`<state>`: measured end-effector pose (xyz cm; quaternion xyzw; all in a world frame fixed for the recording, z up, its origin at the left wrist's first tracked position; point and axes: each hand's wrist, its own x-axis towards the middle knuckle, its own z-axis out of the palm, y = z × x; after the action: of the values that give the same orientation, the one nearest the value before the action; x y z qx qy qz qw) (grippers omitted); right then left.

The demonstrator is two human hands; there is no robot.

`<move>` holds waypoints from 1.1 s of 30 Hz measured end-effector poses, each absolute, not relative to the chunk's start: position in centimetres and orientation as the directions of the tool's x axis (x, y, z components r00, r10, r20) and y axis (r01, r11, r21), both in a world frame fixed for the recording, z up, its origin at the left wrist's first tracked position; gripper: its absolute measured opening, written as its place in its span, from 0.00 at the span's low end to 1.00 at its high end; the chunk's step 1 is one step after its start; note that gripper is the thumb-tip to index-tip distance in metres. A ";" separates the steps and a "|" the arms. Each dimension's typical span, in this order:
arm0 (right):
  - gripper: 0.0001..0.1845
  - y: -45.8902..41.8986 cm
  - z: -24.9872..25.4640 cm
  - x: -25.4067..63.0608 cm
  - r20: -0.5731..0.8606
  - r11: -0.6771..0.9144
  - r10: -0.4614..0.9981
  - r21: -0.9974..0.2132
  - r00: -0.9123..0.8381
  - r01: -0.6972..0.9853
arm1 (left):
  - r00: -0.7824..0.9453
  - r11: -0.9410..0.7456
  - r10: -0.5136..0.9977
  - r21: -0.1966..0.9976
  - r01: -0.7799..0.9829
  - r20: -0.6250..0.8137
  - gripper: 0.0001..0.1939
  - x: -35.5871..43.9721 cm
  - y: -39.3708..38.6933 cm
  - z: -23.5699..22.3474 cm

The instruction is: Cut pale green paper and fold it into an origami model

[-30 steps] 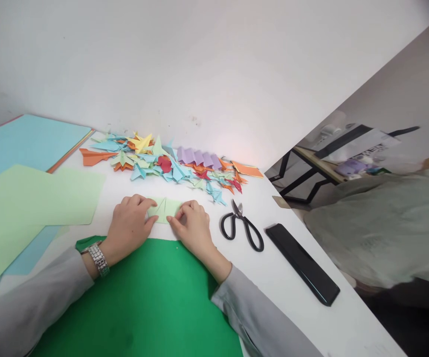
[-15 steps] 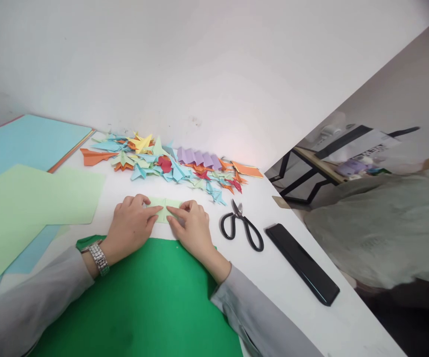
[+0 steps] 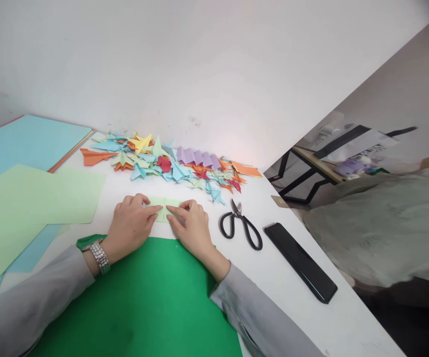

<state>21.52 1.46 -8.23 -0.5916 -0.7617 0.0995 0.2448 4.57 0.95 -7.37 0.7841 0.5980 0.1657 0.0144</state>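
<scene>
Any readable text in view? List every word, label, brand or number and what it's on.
White bag, background right: dark lettering, too blurred and tilted to quote with confidence.
Small green paper between the fingers: no lettering visible.
Scissors and black case: none visible.
Nothing else I can read; no numbers or signs made out.

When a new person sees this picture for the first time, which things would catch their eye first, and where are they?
Probably the bright green cloth at the bottom centre, and the heap of many-coloured folded papers along the wall. Next, the eye would likely go to the left hand and right hand, whose fingers touch a small pale green paper between heap and cloth.
</scene>
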 end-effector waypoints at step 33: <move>0.11 0.7 -8.1 21.7 0.353 0.401 0.891 -0.313 -0.287 0.861 | 0.663 -0.659 0.726 -0.088 0.747 0.181 0.15 5.4 -1.3 -5.5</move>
<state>21.66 0.74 -8.14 -0.5463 -0.8015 0.0308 0.2412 5.38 -1.28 -5.51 0.9086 0.4053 0.0652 -0.0773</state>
